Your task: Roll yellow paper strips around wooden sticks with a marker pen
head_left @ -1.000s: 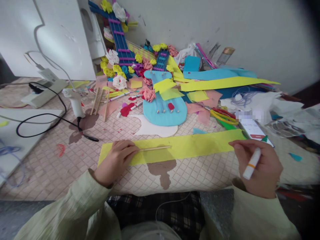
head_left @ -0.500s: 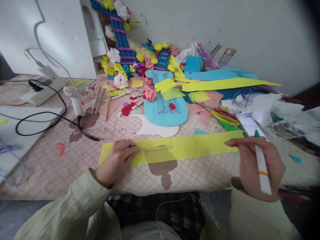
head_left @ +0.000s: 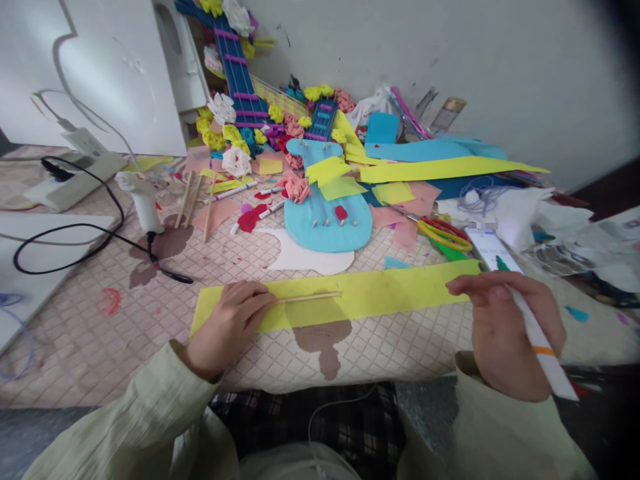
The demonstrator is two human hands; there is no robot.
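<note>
A long yellow paper strip point(head_left: 380, 293) lies across the near edge of the table. My left hand point(head_left: 231, 323) rests on its left part, fingers pinched on the end of a thin wooden stick point(head_left: 313, 297) that lies along the strip. My right hand point(head_left: 505, 327) sits at the strip's right end, closed around a white marker point(head_left: 537, 337) with an orange band; its green tip points up toward the far side.
A blue paper guitar point(head_left: 327, 217) and white cutout point(head_left: 305, 257) lie behind the strip. A glue gun point(head_left: 143, 200) with black cord stands at left near a power strip point(head_left: 70, 183). Scissors point(head_left: 445, 233), a phone point(head_left: 487, 247) and piled coloured paper fill the right and back.
My right hand has turned the marker over: it pointed down toward me a second ago, and its tip now points away while the barrel sticks out past my wrist. The left hand has stayed put.
</note>
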